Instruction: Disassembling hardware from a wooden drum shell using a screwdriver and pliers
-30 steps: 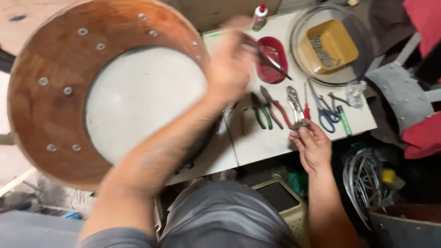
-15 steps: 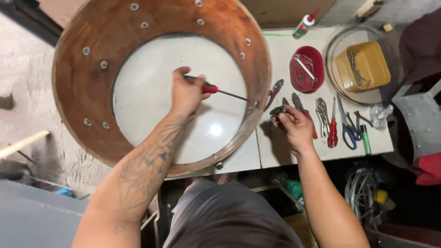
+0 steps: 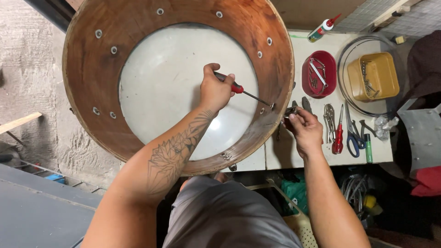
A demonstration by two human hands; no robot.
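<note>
Both arms bare to above elbow, no sleeves in view; left forearm carries large dark line tattoo, geometric petal or leaf shapes running from wrist toward elbow; right forearm unmarked; left hand (image 3: 212, 92) and right hand (image 3: 304, 131) bare, no gloves, rings or watch visible; grey shorts or trousers over lap

Lighting: bright, even, from overhead. Glare: one soft white patch on the drumhead (image 3: 183, 92), just below the left hand (image 3: 213, 92). Shadows: short and soft under the tools along the table (image 3: 294, 156) front edge; deep shade below that edge and at the right margin, where detail is lost. Wooden shell (image 3: 271, 59): warm sheen on its inner wall. Focus: sharp at centre, on the screwdriver (image 3: 243, 91) and the right hand (image 3: 303, 131). Blur: slight softness only at the bottom corners. Distortion: mild wide-angle stretch at the margins.
</note>
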